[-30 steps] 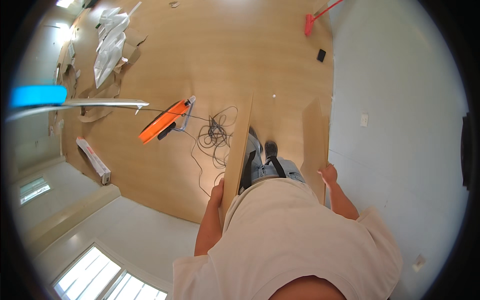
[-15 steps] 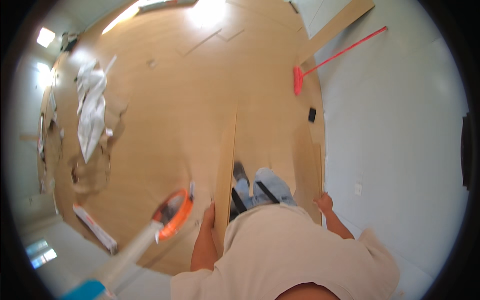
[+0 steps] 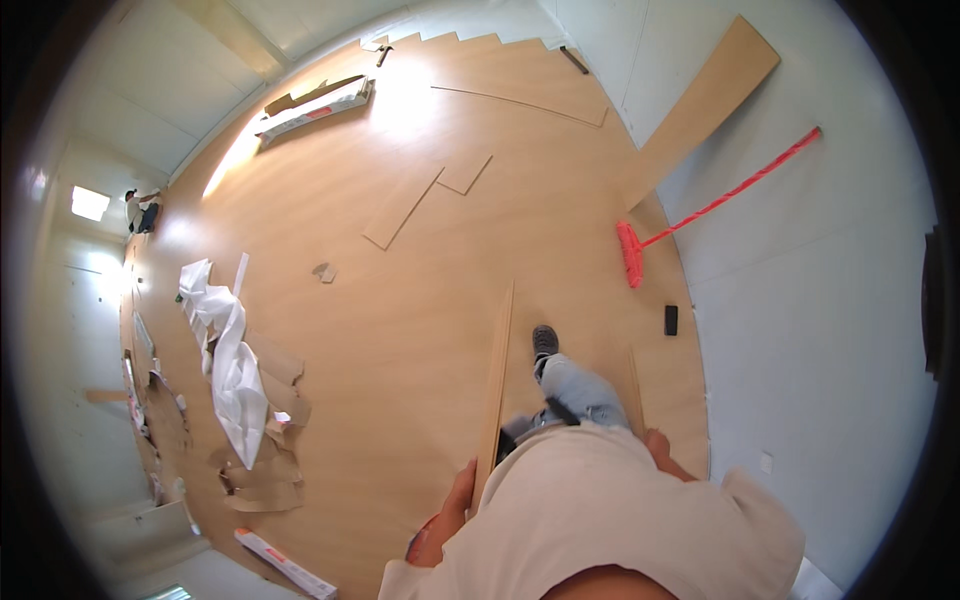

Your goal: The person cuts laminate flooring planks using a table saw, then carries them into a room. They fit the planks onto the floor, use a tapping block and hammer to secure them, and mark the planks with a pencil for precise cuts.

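My left hand [image 3: 462, 486] is closed round a long wood-coloured floor plank [image 3: 496, 390], carried on edge along my left side. On my right side, my right hand [image 3: 658, 444] is closed at the rear of a second plank [image 3: 636, 388], seen almost edge-on. My shirt hides part of that hand. Between the planks show my jeans and one dark shoe [image 3: 544, 341] on the floor [image 3: 400, 360].
A red broom [image 3: 632, 255] and a leaning plank [image 3: 705, 105] rest against the right wall; a black phone-like object [image 3: 671, 320] lies near. At left are white sheeting [image 3: 235, 380], torn cardboard [image 3: 270, 485] and long boxes [image 3: 285, 563]. A person [image 3: 140, 212] crouches far left.
I have moved forward with both planks; broom, sheeting and boxes sit lower in view and more of the far floor shows. The orange-rimmed object at lower left has left the view.
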Motion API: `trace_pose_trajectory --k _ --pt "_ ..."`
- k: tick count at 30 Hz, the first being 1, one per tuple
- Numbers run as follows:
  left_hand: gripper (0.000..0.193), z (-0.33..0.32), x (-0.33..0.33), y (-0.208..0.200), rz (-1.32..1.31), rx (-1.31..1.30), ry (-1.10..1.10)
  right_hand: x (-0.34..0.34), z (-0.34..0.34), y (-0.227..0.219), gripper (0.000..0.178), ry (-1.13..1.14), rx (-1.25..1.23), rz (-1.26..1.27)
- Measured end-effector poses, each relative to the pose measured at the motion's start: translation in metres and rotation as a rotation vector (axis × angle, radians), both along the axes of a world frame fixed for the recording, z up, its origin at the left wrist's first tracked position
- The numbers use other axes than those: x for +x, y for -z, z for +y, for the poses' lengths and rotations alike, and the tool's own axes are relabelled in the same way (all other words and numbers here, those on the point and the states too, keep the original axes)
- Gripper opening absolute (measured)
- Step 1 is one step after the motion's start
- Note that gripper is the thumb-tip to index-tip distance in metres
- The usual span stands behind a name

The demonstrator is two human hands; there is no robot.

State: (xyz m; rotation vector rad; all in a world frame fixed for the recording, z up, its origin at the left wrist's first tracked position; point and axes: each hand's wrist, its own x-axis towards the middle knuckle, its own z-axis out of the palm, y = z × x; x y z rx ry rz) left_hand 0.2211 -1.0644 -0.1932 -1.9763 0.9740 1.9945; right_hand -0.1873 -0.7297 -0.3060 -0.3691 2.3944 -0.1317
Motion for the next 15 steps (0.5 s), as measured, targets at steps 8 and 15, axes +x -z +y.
trace_pose_trajectory --k 8,15 --pt "0.067 -0.225 -0.119 0.017 0.101 0.171 -0.127 -0.156 -0.264 -0.079 0.047 -0.005 -0.044 -0.044" --pt "0.065 -0.467 -0.241 0.028 0.209 0.141 -0.072 -0.251 -0.453 -0.097 0.044 0.070 -0.126 0.130"
